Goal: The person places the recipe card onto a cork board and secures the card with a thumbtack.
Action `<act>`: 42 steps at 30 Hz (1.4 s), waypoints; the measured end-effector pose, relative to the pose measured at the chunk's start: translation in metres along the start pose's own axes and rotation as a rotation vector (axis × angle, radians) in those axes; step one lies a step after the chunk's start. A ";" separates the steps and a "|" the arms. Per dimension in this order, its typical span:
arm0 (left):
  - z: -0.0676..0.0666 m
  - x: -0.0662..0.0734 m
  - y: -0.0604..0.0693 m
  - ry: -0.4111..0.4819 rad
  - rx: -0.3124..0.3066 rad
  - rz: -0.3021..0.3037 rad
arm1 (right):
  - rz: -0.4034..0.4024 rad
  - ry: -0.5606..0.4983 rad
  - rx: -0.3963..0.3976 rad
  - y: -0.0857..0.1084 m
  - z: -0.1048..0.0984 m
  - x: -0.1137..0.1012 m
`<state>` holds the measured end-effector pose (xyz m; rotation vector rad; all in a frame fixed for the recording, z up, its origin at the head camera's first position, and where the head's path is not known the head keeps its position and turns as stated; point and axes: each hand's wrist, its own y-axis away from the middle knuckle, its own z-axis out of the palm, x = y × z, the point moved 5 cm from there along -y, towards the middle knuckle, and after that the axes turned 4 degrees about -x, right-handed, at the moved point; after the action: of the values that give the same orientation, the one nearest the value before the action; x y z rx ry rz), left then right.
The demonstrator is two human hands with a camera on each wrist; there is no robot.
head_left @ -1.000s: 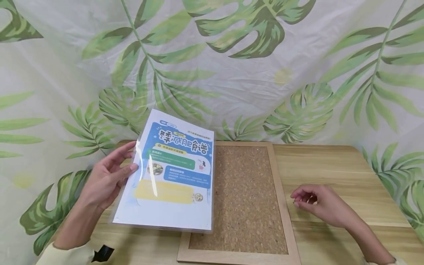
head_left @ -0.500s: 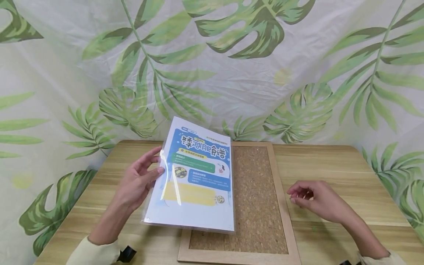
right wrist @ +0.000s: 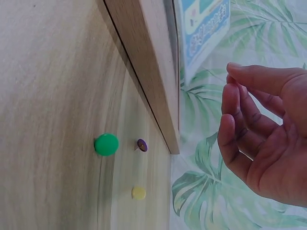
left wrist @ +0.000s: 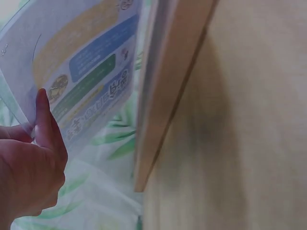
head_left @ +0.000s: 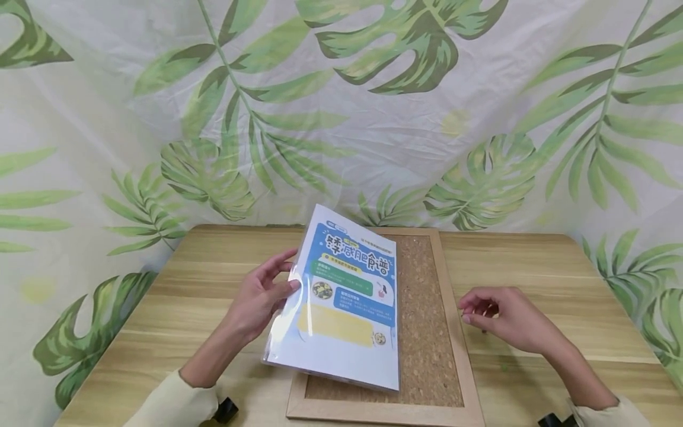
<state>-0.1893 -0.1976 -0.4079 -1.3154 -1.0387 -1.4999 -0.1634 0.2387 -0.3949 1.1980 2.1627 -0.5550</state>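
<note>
My left hand (head_left: 261, 299) pinches the left edge of a laminated sheet (head_left: 347, 296), thumb in front and fingers behind. Blue, green and yellow blocks with Chinese lettering cover the sheet. It is held tilted above a wood-framed cork board (head_left: 429, 338) and hides much of its left side. To the board's right hovers my right hand (head_left: 507, 320), fingers loosely curled and thumb near the index fingertip; nothing shows between them. A green thumbtack (right wrist: 106, 144), a purple thumbtack (right wrist: 141, 145) and a yellow thumbtack (right wrist: 138, 193) lie on the table in the right wrist view.
The wooden table (head_left: 539, 261) extends on both sides of the board. Behind it hangs a pale cloth (head_left: 384, 148) printed with green leaves. Raised edges of the board's frame (right wrist: 153, 72) stand slightly above the tabletop.
My left hand has carried the sheet rightward and a little lower, further over the cork board. My right hand has shifted slightly left toward the frame.
</note>
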 end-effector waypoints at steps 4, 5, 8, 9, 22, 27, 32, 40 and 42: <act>0.001 -0.009 0.000 -0.054 -0.005 -0.031 | -0.008 0.022 -0.013 -0.002 -0.001 -0.001; 0.001 -0.011 0.000 -0.070 -0.003 -0.038 | -0.011 0.027 -0.018 -0.002 -0.001 -0.001; 0.001 -0.014 0.001 -0.119 -0.012 -0.050 | -0.014 0.027 -0.039 -0.003 -0.003 -0.003; 0.001 -0.015 0.002 -0.137 -0.017 -0.051 | -0.015 0.026 -0.046 -0.004 -0.004 -0.004; 0.009 -0.036 0.020 -0.280 0.050 -0.100 | -0.020 0.060 -0.093 -0.016 -0.001 -0.012; 0.017 -0.037 0.025 -0.405 0.123 -0.105 | -0.024 0.053 -0.105 -0.021 0.001 -0.017; 0.026 -0.034 0.030 -0.581 0.169 -0.065 | -0.035 0.063 -0.114 -0.026 0.002 -0.021; 0.038 -0.034 0.033 -0.686 0.179 -0.088 | -0.061 0.080 -0.130 -0.034 0.007 -0.025; 0.042 -0.035 0.032 -0.677 0.150 -0.099 | -0.056 0.088 -0.135 -0.037 0.009 -0.026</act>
<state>-0.1446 -0.1637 -0.4375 -1.7270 -1.6227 -1.0221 -0.1816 0.1989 -0.3812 1.1108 2.2742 -0.3791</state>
